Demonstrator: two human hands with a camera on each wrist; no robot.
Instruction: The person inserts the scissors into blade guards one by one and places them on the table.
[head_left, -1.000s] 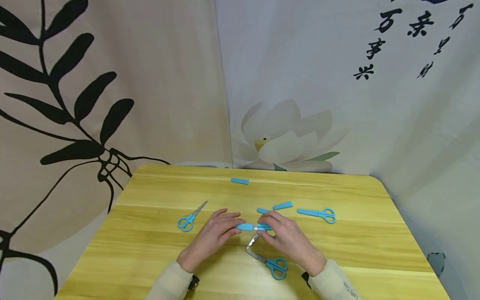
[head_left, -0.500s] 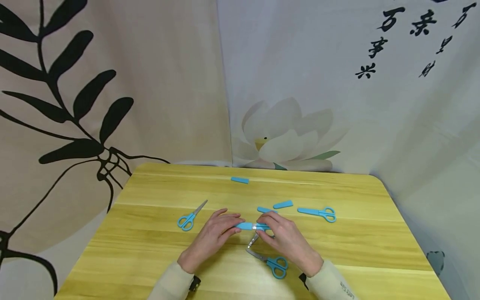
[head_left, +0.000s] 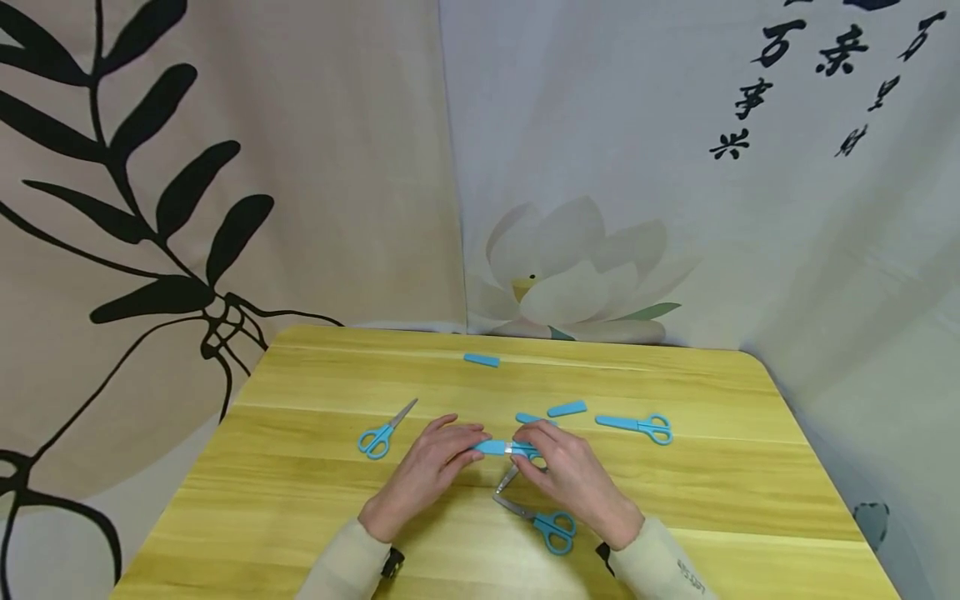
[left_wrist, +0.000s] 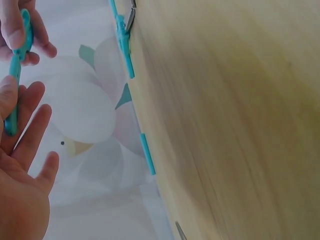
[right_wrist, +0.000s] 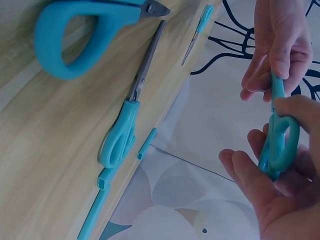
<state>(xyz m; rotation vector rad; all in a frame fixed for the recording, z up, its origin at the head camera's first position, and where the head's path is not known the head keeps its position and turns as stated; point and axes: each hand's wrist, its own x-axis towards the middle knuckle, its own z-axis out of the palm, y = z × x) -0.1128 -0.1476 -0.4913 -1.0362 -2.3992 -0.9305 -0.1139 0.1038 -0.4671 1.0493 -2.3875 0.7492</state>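
Observation:
In the head view my left hand (head_left: 431, 471) pinches a blue blade sheath (head_left: 491, 447) between thumb and fingers. My right hand (head_left: 581, 479) grips the blue handles of a pair of scissors (right_wrist: 283, 145), whose blades sit mostly inside that sheath. A short strip of metal shows between sheath and handles. Both hands hold the pair raised above the table, seen in the wrist views. Beneath the right hand lie bare scissors (right_wrist: 119, 135), their handles partly hidden in the head view. Closer to me are other bare scissors (head_left: 553, 529), blade tips towards the first pair's tips.
Another bare pair of scissors (head_left: 377, 442) lies left of my left hand. Sheathed scissors (head_left: 633, 426) lie to the right. Loose blue sheaths rest farther back: one sheath (head_left: 482, 360) near the far edge, a second sheath (head_left: 567, 409), and a third (head_left: 527, 417) partly behind my right fingers.
The right hand has shifted slightly left with the scissors, and the metal showing between the sheath and the handles has become shorter. The left hand keeps its pinch. Other things lie unchanged.

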